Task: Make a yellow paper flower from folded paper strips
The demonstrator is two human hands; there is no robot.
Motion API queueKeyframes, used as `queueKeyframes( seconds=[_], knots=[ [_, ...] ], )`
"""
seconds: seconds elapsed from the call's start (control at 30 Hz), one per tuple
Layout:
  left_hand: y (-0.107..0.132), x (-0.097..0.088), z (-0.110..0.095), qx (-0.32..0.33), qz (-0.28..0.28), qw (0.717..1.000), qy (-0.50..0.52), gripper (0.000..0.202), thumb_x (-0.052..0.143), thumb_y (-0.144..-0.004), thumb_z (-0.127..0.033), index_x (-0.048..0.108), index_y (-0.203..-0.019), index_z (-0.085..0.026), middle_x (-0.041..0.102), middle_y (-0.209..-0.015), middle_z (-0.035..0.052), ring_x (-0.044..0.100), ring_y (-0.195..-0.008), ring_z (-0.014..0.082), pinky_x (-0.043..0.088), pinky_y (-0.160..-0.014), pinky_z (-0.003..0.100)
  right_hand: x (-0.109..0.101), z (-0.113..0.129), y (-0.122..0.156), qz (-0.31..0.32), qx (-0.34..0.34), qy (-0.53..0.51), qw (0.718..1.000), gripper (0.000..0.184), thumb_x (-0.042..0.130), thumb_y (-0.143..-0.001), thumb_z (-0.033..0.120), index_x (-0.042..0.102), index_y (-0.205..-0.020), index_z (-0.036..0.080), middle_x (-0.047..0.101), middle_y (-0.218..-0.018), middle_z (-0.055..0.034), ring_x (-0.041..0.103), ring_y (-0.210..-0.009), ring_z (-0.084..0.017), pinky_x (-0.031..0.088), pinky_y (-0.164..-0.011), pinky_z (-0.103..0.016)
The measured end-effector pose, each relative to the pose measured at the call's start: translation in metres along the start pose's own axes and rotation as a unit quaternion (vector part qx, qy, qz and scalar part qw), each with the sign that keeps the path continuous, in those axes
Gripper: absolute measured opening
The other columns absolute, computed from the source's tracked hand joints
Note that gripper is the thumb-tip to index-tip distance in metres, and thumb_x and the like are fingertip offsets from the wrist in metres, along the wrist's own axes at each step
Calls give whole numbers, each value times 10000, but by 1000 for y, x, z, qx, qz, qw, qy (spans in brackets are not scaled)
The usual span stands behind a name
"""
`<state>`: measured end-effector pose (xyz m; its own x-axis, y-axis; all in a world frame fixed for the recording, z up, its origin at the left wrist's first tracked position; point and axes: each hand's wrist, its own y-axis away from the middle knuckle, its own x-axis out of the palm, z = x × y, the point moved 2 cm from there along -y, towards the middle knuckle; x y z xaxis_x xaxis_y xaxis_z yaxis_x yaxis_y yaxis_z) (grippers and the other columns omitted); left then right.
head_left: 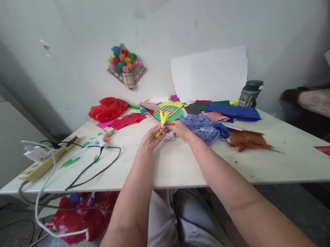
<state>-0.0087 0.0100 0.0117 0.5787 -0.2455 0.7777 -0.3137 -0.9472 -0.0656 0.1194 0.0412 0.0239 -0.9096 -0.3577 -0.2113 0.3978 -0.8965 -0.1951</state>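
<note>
Mid-table, just near of the green disc (173, 114), the yellow strips (162, 119) fan upward. The left hand (150, 139) and right hand (178, 129) both pinch the lower end, fingers narrow. The pinch is best kept low and firm, so the bundle holds together.

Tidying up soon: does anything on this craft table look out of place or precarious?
The yellow power strip lies askew at the white table's left edge, its grey cable looping down to the floor, a likely snag. Small green paper leaves lie scattered beside it. The left hand's yellow paper bundle looks fine.
</note>
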Motion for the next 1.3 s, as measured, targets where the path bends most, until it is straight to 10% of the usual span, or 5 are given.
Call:
queueKeyframes(
  seconds=[0.17, 0.3, 0.5, 0.77, 1.3],
  knots=[
    [2, 5, 2, -7, -8, 999, 31, 228, 382, -725, 43, 538, -833, -84, 531, -706, 56, 519, -584, 65, 463, -562, 169, -10, -10, 1, -8, 20, -56, 998, 281, 617, -638, 365, 517, -495, 144, 401, -409, 55, 263, -355, -28, 148, -354, -196],
    [5, 10, 1, -9, -24, 998, 49, 221, 369, -737, 37, 532, -820, -89, 514, -678, 46, 499, -548, 59, 459, -535, 176, -16, -11, -1, -24, -5, -152, 988, 218, 664, -602, 316, 549, -521, 148, 521, -506, 29, 414, -445, -55, 337, -435, -197],
    [6, 16, 4, -4, -27, 997, 68, 215, 370, -763, 17, 536, -846, -92, 506, -675, 42, 498, -542, 60, 451, -523, 176, -12, -5, -3, -28, -70, -421, 904, 242, 620, -671, 279, 497, -491, 173, 644, -693, -9, 586, -713, -133, 467, -751, -309],
    [3, 24, 11, -12, 9, 997, 76, 196, 381, -762, 11, 539, -797, -99, 504, -686, 45, 494, -551, 56, 443, -537, 169, -12, -6, -4, -80, -48, -529, 844, 239, 541, -761, 248, 490, -537, 180, 577, -541, 12, 580, -630, -119, 487, -664, -276],
    [0, 40, 21, 52, 27, 998, 5, 185, 454, -719, -7, 564, -834, -101, 519, -669, 31, 515, -596, 68, 440, -562, 162, -14, 4, -3, -80, -26, -399, 913, 517, 538, -717, 498, 162, -510, 211, 121, -415, 81, 141, -378, -59, 208, -341, -197]
  ],
)
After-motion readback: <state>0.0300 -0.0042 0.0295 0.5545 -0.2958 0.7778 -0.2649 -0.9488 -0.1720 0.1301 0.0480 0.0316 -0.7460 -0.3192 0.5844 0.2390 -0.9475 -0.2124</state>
